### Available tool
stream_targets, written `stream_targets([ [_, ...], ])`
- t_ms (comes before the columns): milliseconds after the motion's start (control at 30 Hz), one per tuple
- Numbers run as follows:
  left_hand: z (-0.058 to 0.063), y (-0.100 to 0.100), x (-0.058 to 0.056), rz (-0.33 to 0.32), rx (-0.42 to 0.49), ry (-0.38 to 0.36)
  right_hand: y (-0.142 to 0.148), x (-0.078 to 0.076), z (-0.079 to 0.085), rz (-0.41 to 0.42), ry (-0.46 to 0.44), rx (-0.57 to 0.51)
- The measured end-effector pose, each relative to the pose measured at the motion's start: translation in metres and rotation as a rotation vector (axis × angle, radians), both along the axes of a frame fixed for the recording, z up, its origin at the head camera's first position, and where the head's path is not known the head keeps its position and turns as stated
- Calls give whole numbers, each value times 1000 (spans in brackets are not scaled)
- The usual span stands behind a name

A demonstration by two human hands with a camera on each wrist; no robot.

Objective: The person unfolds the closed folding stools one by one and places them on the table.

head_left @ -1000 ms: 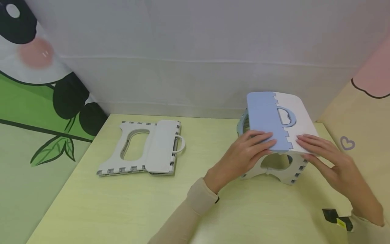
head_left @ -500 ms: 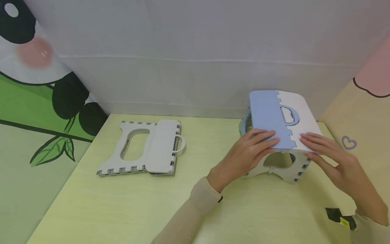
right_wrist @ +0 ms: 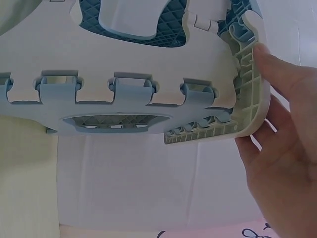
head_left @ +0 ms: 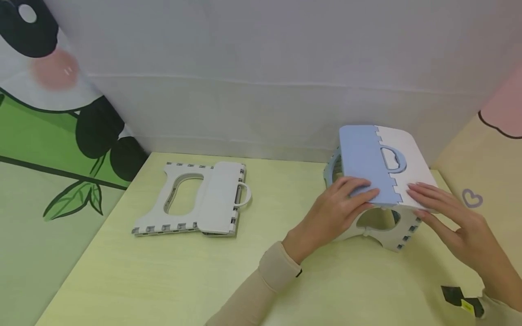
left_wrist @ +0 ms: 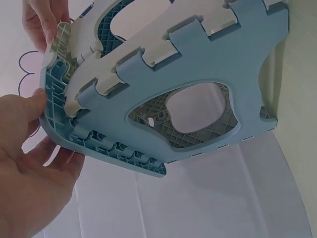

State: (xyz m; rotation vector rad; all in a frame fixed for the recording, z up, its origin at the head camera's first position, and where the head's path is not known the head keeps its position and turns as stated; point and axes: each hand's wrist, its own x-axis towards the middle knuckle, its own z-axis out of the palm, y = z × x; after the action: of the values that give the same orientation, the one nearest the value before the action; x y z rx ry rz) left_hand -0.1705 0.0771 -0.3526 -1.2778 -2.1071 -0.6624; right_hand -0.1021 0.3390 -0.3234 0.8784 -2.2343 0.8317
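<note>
An unfolded folding step stool [head_left: 363, 163] stands upright at the right of the table, its top half blue and half white, with a blue handle in the middle. My left hand [head_left: 322, 222] grips the near edge of the blue half, fingers on top and thumb at the rim. On the white half's near corner, my right hand [head_left: 456, 222] holds the edge in the same way. Both wrist views show the ribbed underside of the top, with the left thumb [left_wrist: 37, 104] and right thumb [right_wrist: 270, 62] against the rim. A white folding stool [head_left: 216, 199] lies folded flat at the left.
Black pieces with a yellow tag [head_left: 465, 301] lie by the right sleeve on the pale yellow table [head_left: 163, 276]. A grey-white backdrop [head_left: 261, 117] rises close behind the stools. Printed panels flank both sides, the right one [head_left: 489, 235] near my right hand.
The blue-and-white stool has shifted slightly to the right, with both hands staying on its edge. The folded white stool keeps its place; the head view has shifted a little.
</note>
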Motion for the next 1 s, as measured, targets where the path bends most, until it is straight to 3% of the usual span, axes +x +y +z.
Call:
stream_targets([
  [400,1,-3,1,-21,42,-29,-2,5,2,-43,-53,-6],
  [667,3,-7,3,23,90,-28,-8,4,7,-25,-10,-44],
  [1000,3,-15,7,60,173,-41,-7,7,2,-114,9,-55],
])
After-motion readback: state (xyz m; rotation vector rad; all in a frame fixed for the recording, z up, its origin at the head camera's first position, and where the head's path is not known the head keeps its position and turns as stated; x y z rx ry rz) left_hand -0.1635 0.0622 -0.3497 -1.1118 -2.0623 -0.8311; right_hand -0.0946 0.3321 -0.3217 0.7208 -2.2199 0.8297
